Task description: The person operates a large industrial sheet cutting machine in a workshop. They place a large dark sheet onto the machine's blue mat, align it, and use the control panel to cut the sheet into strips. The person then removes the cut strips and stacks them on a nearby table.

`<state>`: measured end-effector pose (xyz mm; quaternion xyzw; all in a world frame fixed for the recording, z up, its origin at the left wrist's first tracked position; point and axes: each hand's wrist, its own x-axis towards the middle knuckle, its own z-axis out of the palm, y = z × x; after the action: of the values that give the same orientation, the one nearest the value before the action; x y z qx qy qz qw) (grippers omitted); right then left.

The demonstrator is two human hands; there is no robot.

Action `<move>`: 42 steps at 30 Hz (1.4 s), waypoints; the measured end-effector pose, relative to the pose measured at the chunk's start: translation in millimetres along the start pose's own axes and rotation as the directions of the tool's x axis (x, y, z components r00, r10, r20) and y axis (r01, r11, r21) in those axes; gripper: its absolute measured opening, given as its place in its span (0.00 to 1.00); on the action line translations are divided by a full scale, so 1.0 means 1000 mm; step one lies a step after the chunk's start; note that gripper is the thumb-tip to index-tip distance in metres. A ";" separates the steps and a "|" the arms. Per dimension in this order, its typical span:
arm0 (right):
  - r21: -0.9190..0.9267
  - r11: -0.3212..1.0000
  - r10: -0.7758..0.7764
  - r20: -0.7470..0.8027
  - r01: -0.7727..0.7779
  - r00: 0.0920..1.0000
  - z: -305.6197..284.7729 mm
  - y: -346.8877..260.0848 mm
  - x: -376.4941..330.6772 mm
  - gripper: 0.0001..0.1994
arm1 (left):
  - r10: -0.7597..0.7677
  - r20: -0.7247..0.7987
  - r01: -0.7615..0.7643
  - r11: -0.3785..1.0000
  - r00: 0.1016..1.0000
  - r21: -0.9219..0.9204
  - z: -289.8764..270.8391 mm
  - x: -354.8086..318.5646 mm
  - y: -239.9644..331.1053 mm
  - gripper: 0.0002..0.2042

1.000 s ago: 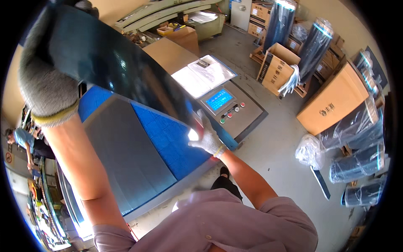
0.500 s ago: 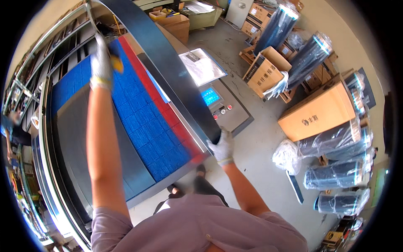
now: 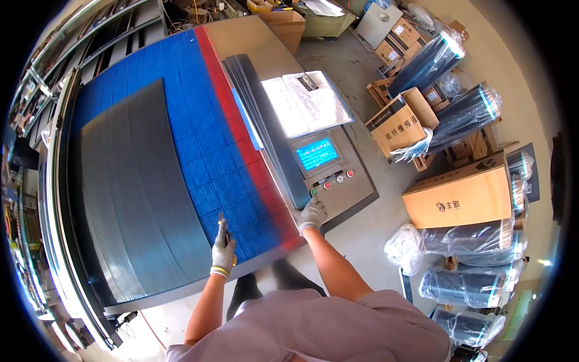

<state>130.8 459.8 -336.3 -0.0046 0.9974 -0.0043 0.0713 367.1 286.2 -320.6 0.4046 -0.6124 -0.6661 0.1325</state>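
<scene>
My left hand (image 3: 224,252), in a grey-white glove, is closed around a small slim tool with a narrow tip, perhaps a cutter. It is over the near part of the blue cutting-table surface (image 3: 187,145). Left of it lies a wide dark sheet (image 3: 132,199), slightly wavy. My gloved right hand (image 3: 312,215) grips the near end of a stack of long dark strips (image 3: 274,133). These lie along the table's right side, beyond the red band (image 3: 241,145). Part of that stack's near end is hidden by my fingers.
Right of the strips are an open binder (image 3: 298,102) and a control panel with a lit screen (image 3: 316,152) and buttons. Cardboard boxes (image 3: 458,193) and plastic-wrapped dark rolls (image 3: 464,286) stand on the right. A metal rail (image 3: 57,181) runs along the left.
The raised dark strip has come down onto the table's right side. My left hand has moved from its far end back toward me. My right hand stays at the near end.
</scene>
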 end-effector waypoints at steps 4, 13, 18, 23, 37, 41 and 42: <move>0.041 0.999 -0.026 0.080 0.022 0.996 -0.009 -0.003 0.001 0.49 | -0.203 -0.067 0.195 0.975 0.977 -0.101 0.012 -0.014 0.019 0.28; 0.356 0.878 -0.312 -0.076 0.318 0.947 0.026 0.021 0.011 0.46 | -0.272 0.050 0.275 0.960 0.961 -0.047 0.062 0.006 0.037 0.25; 0.812 0.571 -0.422 0.166 0.118 0.891 -0.077 0.031 0.020 0.40 | 0.087 0.059 -0.106 0.826 0.994 0.553 0.157 0.052 0.028 0.33; 0.831 0.494 -0.513 0.043 0.254 0.857 -0.175 0.041 -0.002 0.36 | 0.300 -0.109 -0.155 0.732 0.948 0.663 0.244 0.160 0.013 0.32; 0.310 0.752 -0.645 0.160 0.582 0.747 -0.041 0.245 0.083 0.34 | 0.496 0.186 0.041 0.289 0.848 -0.956 0.171 0.124 0.192 0.33; 0.221 0.579 -0.815 0.133 0.784 0.564 -0.047 0.191 0.161 0.33 | 0.402 -0.007 -0.213 0.472 0.916 -0.855 0.129 0.063 0.187 0.17; 0.256 0.511 -0.859 0.108 0.821 0.501 -0.061 0.179 0.164 0.38 | 0.353 0.005 -0.190 0.515 0.935 -0.836 0.120 0.045 0.181 0.17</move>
<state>-41.4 637.7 -300.9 -0.4841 0.8493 -0.1236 0.1705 196.8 302.1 -179.5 0.1342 -0.2944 -0.8772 0.3548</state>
